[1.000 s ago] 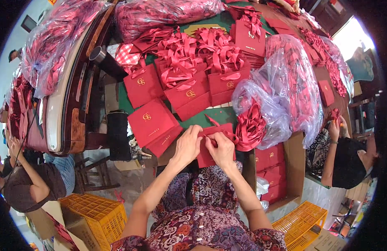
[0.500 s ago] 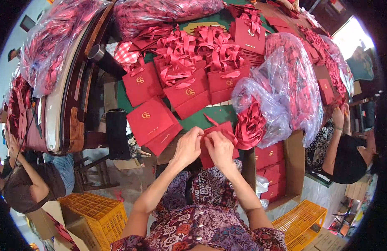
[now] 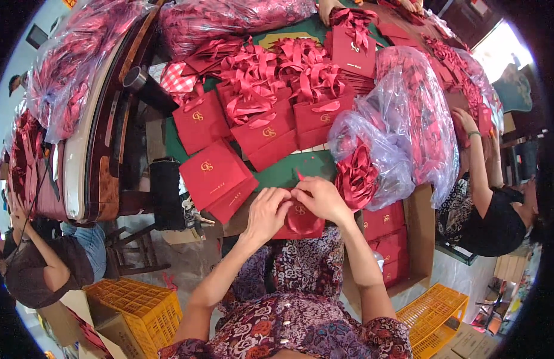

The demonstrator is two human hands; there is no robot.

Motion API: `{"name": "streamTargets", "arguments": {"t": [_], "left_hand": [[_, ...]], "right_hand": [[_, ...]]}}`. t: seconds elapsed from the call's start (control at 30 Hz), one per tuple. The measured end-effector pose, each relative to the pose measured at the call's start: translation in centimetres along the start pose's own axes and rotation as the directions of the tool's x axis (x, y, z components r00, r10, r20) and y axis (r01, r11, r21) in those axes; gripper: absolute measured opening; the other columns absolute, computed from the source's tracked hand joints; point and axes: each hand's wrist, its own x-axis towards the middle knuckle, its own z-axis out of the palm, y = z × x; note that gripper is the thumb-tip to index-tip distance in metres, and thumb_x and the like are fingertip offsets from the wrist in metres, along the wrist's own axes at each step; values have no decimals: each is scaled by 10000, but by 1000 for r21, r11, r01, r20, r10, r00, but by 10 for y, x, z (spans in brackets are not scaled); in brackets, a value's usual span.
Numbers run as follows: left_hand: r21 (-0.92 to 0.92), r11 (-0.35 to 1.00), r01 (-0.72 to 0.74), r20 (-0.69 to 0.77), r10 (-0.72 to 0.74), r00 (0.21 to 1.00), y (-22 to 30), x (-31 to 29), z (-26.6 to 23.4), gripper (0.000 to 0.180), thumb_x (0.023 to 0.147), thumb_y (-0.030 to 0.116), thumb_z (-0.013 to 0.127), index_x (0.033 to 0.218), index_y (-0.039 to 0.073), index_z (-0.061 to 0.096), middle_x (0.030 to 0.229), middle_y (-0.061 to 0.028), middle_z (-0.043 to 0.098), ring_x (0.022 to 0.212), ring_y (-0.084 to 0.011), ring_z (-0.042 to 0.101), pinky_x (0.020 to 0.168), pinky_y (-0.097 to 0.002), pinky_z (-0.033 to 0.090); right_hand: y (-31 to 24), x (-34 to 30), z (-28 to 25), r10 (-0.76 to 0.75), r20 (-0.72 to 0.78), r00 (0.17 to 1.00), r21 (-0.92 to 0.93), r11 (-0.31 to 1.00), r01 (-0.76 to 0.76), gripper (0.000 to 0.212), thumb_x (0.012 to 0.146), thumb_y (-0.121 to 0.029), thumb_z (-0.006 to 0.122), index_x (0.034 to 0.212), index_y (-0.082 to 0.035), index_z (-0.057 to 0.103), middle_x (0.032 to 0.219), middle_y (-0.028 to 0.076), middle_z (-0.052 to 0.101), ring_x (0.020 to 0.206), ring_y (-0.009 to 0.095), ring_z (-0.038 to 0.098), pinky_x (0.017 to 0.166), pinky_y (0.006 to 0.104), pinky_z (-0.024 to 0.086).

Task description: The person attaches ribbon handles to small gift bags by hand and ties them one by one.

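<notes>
A small red paper gift bag (image 3: pixel 301 224) with a gold emblem is between my hands, above my lap at the near table edge. My left hand (image 3: pixel 267 214) closes on the bag's upper left edge, fingers bent over it. With its fingertips pinched together, my right hand (image 3: pixel 322 200) grips the top of the bag close to the left fingertips. A red ribbon end (image 3: pixel 299 174) sticks up just beyond the fingers, and a loop of ribbon hangs across the bag's front. What lies right under the fingertips is hidden.
Finished-looking red bags (image 3: pixel 268 134) with ribbon handles crowd the green tabletop (image 3: pixel 295 170). Flat red bags (image 3: pixel 214 176) lie at left. A plastic sack of ribbons (image 3: pixel 375 158) and a carton (image 3: pixel 422 239) of red bags are at right. A black tumbler (image 3: pixel 148 88) stands at left. Co-workers sit on both sides.
My right hand has turned and risen slightly, its fingers now at the bag's top edge. The bag's emblem has come into sight. At right, a co-worker's arm has reached farther over the table.
</notes>
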Motion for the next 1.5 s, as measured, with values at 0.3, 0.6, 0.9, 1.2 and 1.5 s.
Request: {"name": "streamTargets", "arguments": {"t": [0.3,0.6,0.9,1.2,1.5], "left_hand": [[-33,983,-180,-2,180,984,-10,0,-7,205,799,39,748,942,32,601,887,-118,624,838,-316,608,723,-393,497],[-82,992,-94,8,95,995,-10,9,-19,133,831,56,716,870,29,592,806,-102,595,727,-270,582,630,-375,472],[-87,954,288,98,-279,955,-20,7,0,157,840,86,696,907,30,566,831,-128,624,740,-308,629,659,-412,497],[54,984,170,-45,-168,985,-25,12,18,174,877,138,685,996,42,600,918,-150,640,700,-317,630,622,-421,505],[226,947,230,-58,-223,973,-26,33,33,164,866,139,679,985,47,615,865,-168,645,779,-386,659,650,-480,523]], "right_hand": [[25,18,-17,-14,410,912,408,897,-170,200,954,-170,638,1011,5,715,933,55,737,862,96,644,787,291,513],[23,24,22,66,173,983,503,852,-146,146,928,-137,646,891,-1,689,789,27,673,770,80,610,715,263,496],[27,26,15,167,-329,929,94,985,-144,195,876,-242,713,894,-49,694,834,150,683,767,330,680,673,423,522],[22,19,44,89,-311,946,-166,975,-147,147,817,-121,714,899,-36,627,838,151,655,782,358,662,670,451,521],[25,11,39,220,-305,927,186,968,-169,163,878,-65,661,989,-31,547,855,195,657,807,387,662,696,454,511]]}}
